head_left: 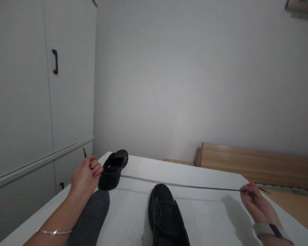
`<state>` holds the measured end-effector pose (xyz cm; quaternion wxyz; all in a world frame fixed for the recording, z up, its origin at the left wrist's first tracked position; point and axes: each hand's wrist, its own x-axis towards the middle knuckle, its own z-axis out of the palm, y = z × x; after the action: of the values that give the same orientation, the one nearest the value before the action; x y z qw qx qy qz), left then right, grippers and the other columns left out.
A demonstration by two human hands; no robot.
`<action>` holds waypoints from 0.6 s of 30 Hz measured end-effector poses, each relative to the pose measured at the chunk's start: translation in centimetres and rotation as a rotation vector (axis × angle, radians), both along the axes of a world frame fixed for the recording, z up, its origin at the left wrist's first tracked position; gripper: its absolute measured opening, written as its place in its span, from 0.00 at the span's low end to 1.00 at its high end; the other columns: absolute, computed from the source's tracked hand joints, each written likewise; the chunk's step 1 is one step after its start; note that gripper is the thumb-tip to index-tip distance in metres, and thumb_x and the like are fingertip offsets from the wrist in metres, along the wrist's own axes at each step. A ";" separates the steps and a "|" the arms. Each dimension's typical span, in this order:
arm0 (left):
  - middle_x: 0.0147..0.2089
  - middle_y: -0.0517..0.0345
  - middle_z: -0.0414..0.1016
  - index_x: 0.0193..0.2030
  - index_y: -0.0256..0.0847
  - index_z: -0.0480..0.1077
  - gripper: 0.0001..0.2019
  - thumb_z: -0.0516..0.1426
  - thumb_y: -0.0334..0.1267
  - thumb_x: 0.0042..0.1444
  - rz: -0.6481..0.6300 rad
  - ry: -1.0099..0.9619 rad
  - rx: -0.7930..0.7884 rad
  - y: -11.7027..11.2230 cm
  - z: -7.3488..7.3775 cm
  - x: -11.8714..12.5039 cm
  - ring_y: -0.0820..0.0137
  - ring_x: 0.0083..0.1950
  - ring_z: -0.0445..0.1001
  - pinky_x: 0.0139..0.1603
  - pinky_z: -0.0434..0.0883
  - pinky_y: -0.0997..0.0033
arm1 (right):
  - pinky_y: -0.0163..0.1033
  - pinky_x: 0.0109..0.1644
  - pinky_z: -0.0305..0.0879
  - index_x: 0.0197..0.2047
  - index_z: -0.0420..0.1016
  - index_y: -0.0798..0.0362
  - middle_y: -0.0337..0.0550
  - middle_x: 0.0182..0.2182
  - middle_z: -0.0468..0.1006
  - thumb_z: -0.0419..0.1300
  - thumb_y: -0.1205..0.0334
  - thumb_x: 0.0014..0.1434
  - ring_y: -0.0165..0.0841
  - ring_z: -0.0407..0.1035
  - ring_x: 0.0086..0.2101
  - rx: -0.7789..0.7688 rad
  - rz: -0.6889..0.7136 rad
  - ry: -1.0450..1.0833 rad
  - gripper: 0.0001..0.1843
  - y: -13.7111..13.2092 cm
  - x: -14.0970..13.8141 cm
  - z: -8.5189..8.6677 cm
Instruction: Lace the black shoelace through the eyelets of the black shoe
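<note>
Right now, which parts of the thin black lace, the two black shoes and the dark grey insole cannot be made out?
1. Head view: the thin black lace passes behind the far black shoe; its run to the left hand is hidden.
2. Head view: the bottom edge cuts off the near black shoe at its heel, and the dark grey oval insole.
3. Head view: past the right hand, the lace's tip blurs into the floor.

— Head view, what do you have?
— I see the left hand (86, 175) pinching one end of a black lace (182, 185) and the right hand (256, 203) pinching the other. The lace is taut over the white table (213, 218).
— Shoes?
— Two. The far shoe (113, 169) is just beside the left hand, and the near shoe (166, 217) is mid-table. A grey insole (92, 215) lies along the left forearm.
</note>
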<state>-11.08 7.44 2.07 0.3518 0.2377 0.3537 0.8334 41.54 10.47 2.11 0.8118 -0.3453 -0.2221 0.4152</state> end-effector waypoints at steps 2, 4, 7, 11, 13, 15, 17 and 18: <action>0.17 0.72 0.49 0.34 0.39 0.63 0.12 0.45 0.33 0.69 0.056 0.058 0.018 0.0 -0.3 0.2 0.78 0.15 0.44 0.14 0.46 0.81 | 0.18 0.15 0.54 0.30 0.71 0.52 0.30 0.21 0.59 0.58 0.72 0.62 0.20 0.51 0.15 0.019 0.027 -0.029 0.10 -0.2 -0.8 -0.7; 0.17 0.72 0.51 0.38 0.39 0.66 0.10 0.47 0.37 0.69 0.075 0.153 0.039 -0.2 -0.6 0.9 0.77 0.15 0.45 0.14 0.46 0.82 | 0.21 0.13 0.50 0.34 0.75 0.52 0.29 0.21 0.58 0.64 0.66 0.58 0.20 0.48 0.16 0.035 0.091 -0.092 0.02 -0.3 -2.9 -1.3; 0.17 0.71 0.52 0.42 0.41 0.69 0.09 0.54 0.44 0.66 0.015 0.312 0.050 -0.7 -0.9 2.7 0.77 0.16 0.46 0.16 0.46 0.82 | 0.25 0.15 0.46 0.41 0.80 0.56 0.27 0.19 0.52 0.72 0.58 0.51 0.22 0.45 0.17 0.036 0.225 -0.233 0.16 -0.9 -7.0 -1.7; 0.24 0.62 0.66 0.36 0.39 0.75 0.13 0.58 0.47 0.61 -0.160 0.848 0.059 -1.7 -1.6 5.3 0.73 0.26 0.63 0.25 0.60 0.79 | 0.32 0.22 0.50 0.36 0.84 0.55 0.33 0.20 0.58 0.69 0.45 0.53 0.26 0.53 0.22 0.031 0.379 -0.865 0.20 -2.9 -11.3 -0.9; 0.32 0.56 0.72 0.38 0.40 0.76 0.14 0.54 0.46 0.63 -0.256 1.136 0.094 -2.2 -1.9 6.4 0.67 0.36 0.70 0.37 0.66 0.73 | 0.36 0.29 0.57 0.35 0.85 0.53 0.39 0.24 0.68 0.66 0.45 0.55 0.32 0.61 0.27 0.101 0.439 -1.112 0.18 -3.9 -12.2 -0.6; 0.33 0.56 0.73 0.44 0.41 0.77 0.15 0.51 0.45 0.65 -0.356 1.263 0.085 -2.7 -2.1 7.4 0.65 0.39 0.72 0.42 0.67 0.71 | 0.40 0.36 0.60 0.39 0.85 0.50 0.43 0.29 0.73 0.64 0.47 0.58 0.36 0.66 0.32 0.154 0.508 -1.224 0.17 -4.3 -12.6 -0.6; 0.29 0.59 0.72 0.50 0.41 0.75 0.18 0.49 0.47 0.66 -0.446 1.308 0.011 -3.0 -2.3 8.0 0.67 0.33 0.70 0.36 0.65 0.72 | 0.41 0.37 0.60 0.42 0.85 0.49 0.44 0.31 0.74 0.62 0.48 0.60 0.38 0.68 0.33 0.153 0.567 -1.270 0.16 -4.4 -12.7 -1.0; 0.28 0.60 0.71 0.50 0.41 0.75 0.18 0.49 0.48 0.66 -0.479 1.324 -0.024 -3.1 -2.4 8.2 0.68 0.30 0.69 0.33 0.63 0.73 | 0.41 0.37 0.60 0.42 0.85 0.50 0.44 0.31 0.74 0.62 0.48 0.60 0.38 0.68 0.33 0.135 0.579 -1.290 0.16 -4.3 -12.7 -1.3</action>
<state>-2.85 4.31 -0.36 0.2389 0.7625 0.4406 0.4092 28.79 6.19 0.86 0.3950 -0.3981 -0.7667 0.3125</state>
